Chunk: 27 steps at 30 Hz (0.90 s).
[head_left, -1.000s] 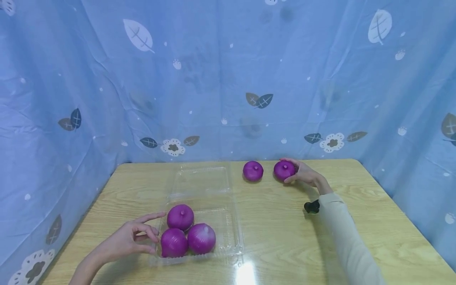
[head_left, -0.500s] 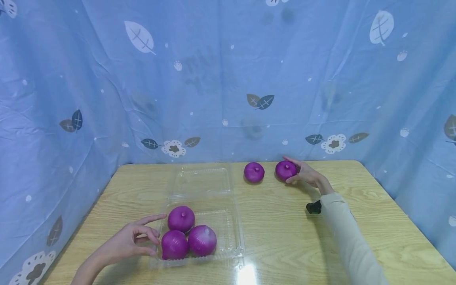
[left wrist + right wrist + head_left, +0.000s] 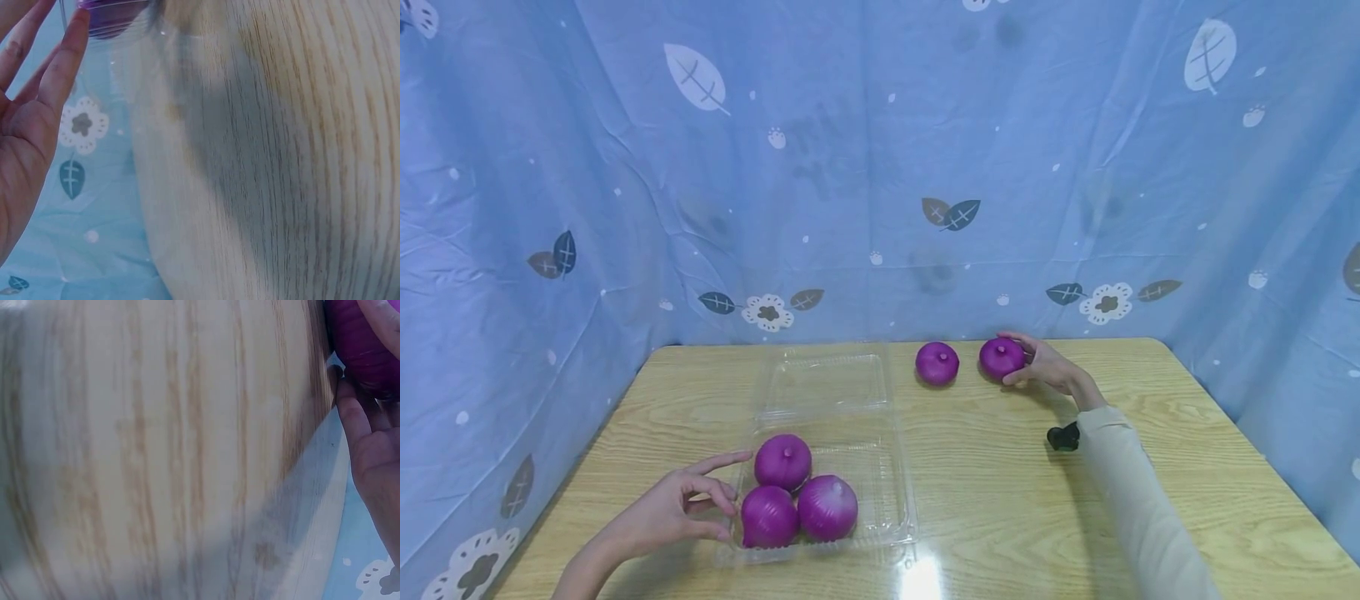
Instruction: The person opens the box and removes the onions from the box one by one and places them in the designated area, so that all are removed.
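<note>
A clear plastic clamshell container lies with its lid folded back at the left of the table. Several purple onions are in view; three, among them the front-left onion, sit in the container's left half. My left hand rests its fingertips at the container's left wall, loosely bent and gripping nothing. In the left wrist view, a fingertip meets the clear plastic beside an onion. At the table's back, my right hand holds an onion between thumb and fingers; the right wrist view shows that onion only partly.
Another onion stands on the table just left of the held one. The wooden table meets a blue patterned curtain at its back and sides. A black device sits at the right wrist.
The head view has shifted slightly. Both hands keep their places, the right fingers still round the onion and the left still at the container's side.
</note>
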Each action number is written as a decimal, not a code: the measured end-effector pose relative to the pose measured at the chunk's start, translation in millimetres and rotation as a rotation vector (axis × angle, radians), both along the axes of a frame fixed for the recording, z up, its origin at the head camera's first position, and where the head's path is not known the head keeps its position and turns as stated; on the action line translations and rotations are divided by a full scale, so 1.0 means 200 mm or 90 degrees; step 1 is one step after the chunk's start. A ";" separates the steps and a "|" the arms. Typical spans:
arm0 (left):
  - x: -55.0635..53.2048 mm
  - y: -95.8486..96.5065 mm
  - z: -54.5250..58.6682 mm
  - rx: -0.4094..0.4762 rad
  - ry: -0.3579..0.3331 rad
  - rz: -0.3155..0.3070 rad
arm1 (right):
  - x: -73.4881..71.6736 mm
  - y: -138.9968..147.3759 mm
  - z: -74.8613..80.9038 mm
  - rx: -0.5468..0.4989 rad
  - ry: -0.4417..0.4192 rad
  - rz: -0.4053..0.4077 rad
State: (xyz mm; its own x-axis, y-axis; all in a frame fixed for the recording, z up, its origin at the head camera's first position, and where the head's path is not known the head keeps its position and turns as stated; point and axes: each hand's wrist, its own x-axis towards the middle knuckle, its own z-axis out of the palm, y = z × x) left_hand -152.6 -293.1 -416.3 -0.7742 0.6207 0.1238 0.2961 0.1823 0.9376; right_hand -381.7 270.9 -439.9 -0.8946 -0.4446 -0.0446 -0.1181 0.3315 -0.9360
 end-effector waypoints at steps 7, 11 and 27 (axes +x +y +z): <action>0.00 0.00 0.00 -0.003 0.006 0.000 | 0.00 0.00 0.01 -0.002 -0.001 -0.007; 0.00 0.00 0.01 -0.003 0.011 0.000 | 0.00 0.00 0.01 -0.002 -0.002 -0.008; 0.01 0.01 0.01 -0.006 0.012 0.006 | 0.00 0.01 -0.01 -0.008 0.001 -0.003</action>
